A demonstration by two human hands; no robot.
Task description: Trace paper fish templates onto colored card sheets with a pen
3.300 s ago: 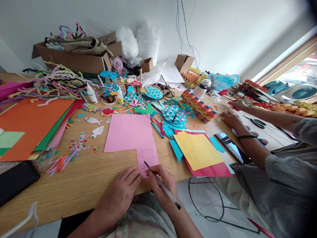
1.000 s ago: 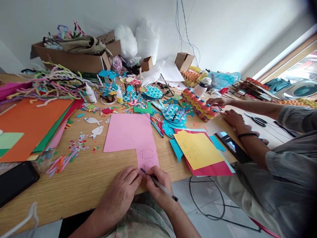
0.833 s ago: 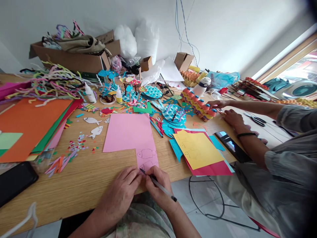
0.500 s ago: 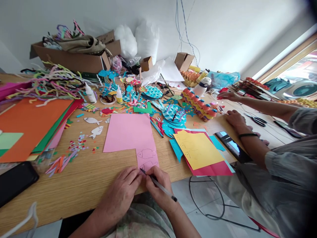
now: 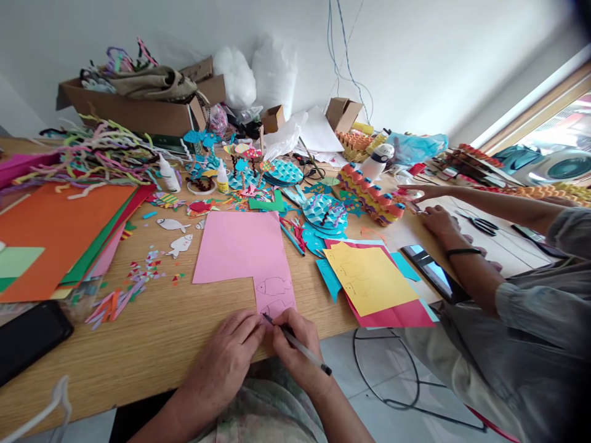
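Observation:
A pink paper sheet (image 5: pixel 240 246) lies on the wooden table (image 5: pixel 152 338), with a narrow tab reaching the near edge. Small fish outlines (image 5: pixel 273 286) are drawn on that tab. My right hand (image 5: pixel 295 351) grips a pen (image 5: pixel 298 346) whose tip touches the tab's lower end. My left hand (image 5: pixel 224 363) lies flat on the table beside it, fingertips pressing the paper's edge.
A co-worker at the right has both hands (image 5: pixel 431 206) by a stack of orange egg-carton pieces (image 5: pixel 372 200). Yellow and red sheets (image 5: pixel 369 280), a phone (image 5: pixel 434 274), coloured paper stack (image 5: pixel 55 234), a black phone (image 5: pixel 30 338), glue bottles (image 5: pixel 170 175), cardboard box (image 5: pixel 133 111) and paper scraps surround me.
My pen tip has shifted slightly left and down on the tab since the oldest frame. The co-worker's far hand moved about near the egg-carton stack. My left hand stayed put.

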